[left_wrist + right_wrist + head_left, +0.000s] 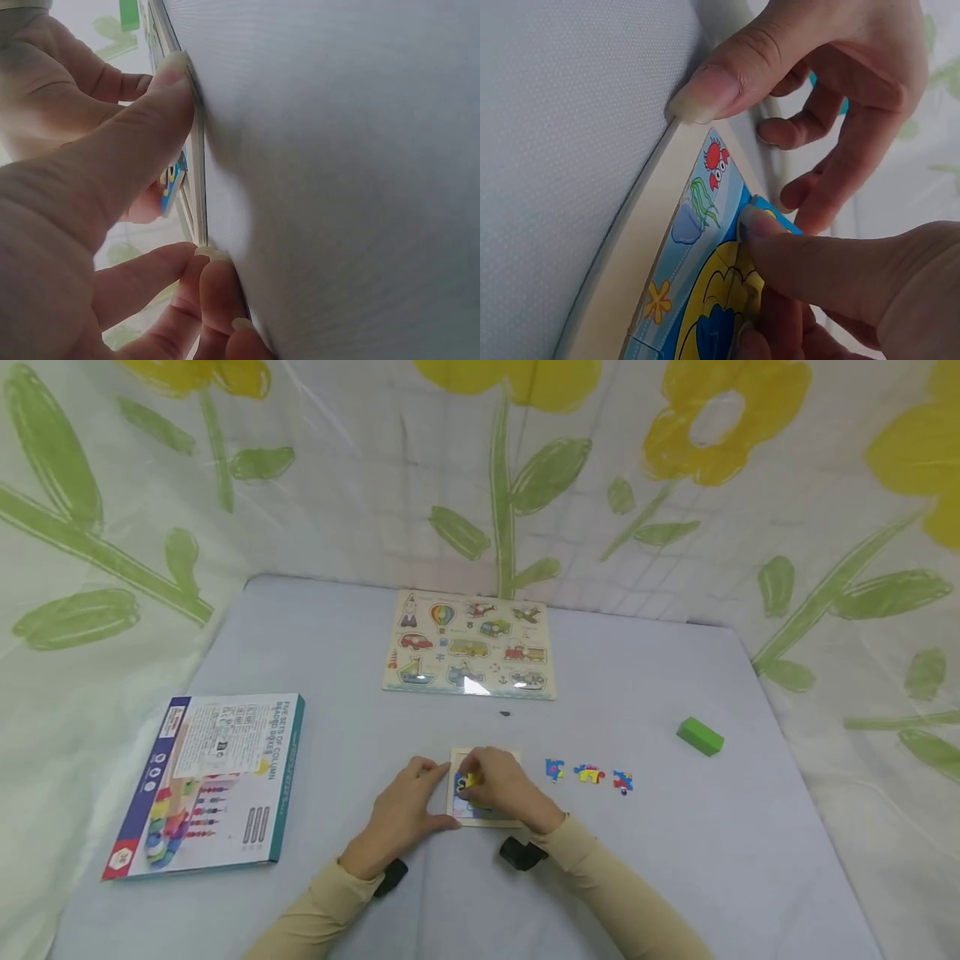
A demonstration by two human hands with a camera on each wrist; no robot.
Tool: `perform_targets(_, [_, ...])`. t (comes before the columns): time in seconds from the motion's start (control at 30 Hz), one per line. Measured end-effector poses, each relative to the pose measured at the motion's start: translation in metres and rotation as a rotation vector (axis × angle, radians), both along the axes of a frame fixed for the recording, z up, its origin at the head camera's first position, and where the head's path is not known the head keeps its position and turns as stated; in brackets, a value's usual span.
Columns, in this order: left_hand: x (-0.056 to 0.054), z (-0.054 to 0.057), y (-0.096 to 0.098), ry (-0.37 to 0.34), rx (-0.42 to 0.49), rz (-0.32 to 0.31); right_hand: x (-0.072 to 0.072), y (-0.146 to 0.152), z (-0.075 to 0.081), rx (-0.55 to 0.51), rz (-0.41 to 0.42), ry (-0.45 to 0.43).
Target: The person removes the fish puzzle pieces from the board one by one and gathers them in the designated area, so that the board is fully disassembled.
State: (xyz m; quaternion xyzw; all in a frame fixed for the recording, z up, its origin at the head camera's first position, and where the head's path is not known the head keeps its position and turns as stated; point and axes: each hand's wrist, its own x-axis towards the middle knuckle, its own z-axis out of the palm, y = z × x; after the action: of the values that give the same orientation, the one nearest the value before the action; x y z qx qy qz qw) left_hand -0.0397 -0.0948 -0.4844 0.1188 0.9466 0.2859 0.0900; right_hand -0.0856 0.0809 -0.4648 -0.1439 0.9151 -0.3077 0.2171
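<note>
A small wooden jigsaw board (487, 822) with a sea picture lies on the table. My left hand (401, 806) holds its left side, the thumb at the near corner and fingertips along the edge. Over the board, my right hand (504, 783) pinches a blue and yellow puzzle piece (172, 187), which stands tilted above the frame in the left wrist view. A crab, a starfish and part of a yellow figure (731, 281) show inside the frame. Right of the board lie three loose pieces: a blue one (555, 769), a yellow-red one (589, 773) and a red-blue one (622, 779).
At the back lies a vehicle peg puzzle (468, 647) with a shiny surface. A beaded-boxes carton (206, 785) is on the left. A green block (700, 737) sits at the right, and a small dark bit (505, 713) lies behind the board. Flowered curtains surround the table.
</note>
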Motion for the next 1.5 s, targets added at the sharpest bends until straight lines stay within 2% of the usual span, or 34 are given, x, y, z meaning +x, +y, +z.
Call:
perform_targets(0.1, [0.000,0.000,0.001,0.005,-0.002,-0.002,0.001,0.001,0.000,-0.007,-0.022,-0.023])
perform_targets(0.37, [0.002,0.001,0.002,0.045,0.003,-0.009,0.005,0.005,-0.002,-0.013,-0.001,0.026])
perform_targets(0.53, [0.004,0.002,0.003,0.047,0.005,-0.020,0.008,0.007,-0.003,-0.025,-0.019,0.008])
perform_targets(0.63, [0.004,0.002,0.003,0.043,0.006,-0.023,0.008,0.011,-0.005,-0.068,-0.019,-0.003])
perform_targets(0.73, [0.004,0.001,0.004,0.036,0.010,-0.023,0.009,0.021,0.001,-0.151,-0.028,-0.038])
perform_targets(0.83, [0.003,0.002,0.004,0.011,0.014,-0.018,0.010,0.039,0.015,-0.214,-0.088,-0.068])
perform_targets(0.93, [0.002,0.005,0.004,-0.013,0.018,-0.011,0.011,0.064,0.027,-0.239,-0.196,-0.080])
perform_targets(1.03, [0.001,0.006,0.004,-0.027,0.018,-0.003,0.012,0.091,0.029,-0.234,-0.290,-0.111])
perform_targets(1.1, [0.000,0.006,0.003,-0.031,0.017,0.002,0.015,0.108,0.028,-0.219,-0.318,-0.140])
perform_targets(1.33, [0.000,0.006,0.002,-0.041,0.007,0.008,0.027,0.140,0.021,-0.087,-0.312,-0.170])
perform_targets(1.5, [0.000,0.006,0.001,-0.044,0.009,0.011,0.028,0.146,0.011,-0.089,-0.334,-0.190])
